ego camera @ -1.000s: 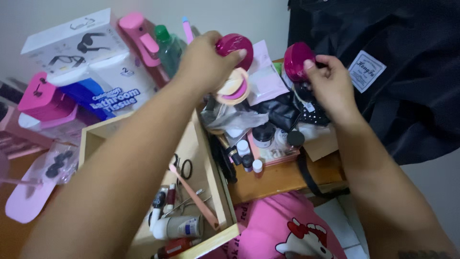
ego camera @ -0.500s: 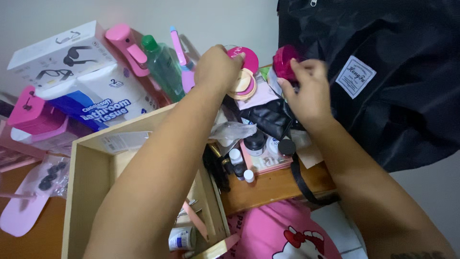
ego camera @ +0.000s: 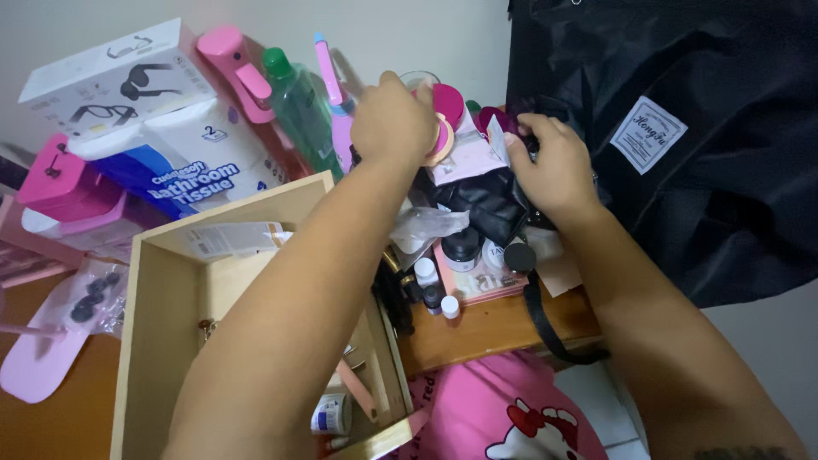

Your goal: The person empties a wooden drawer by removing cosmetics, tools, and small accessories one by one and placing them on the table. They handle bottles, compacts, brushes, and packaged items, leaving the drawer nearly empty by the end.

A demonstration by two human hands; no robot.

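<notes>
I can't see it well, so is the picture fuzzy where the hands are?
Head view: yes, slightly; the left hand and right hand look soft with motion blur, the pink compact too; light is dim and even, and the wooden box looks sharper.

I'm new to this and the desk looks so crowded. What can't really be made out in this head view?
- Wooden box: the left forearm crosses it and hides most of its contents.
- Round pink compact: the left hand covers much of it.
- Dark pink item at the right hand: fingers hide its shape.
- Black bag: cut off by the top and right edges.
- Small jars: too small to tell their contents.
</notes>
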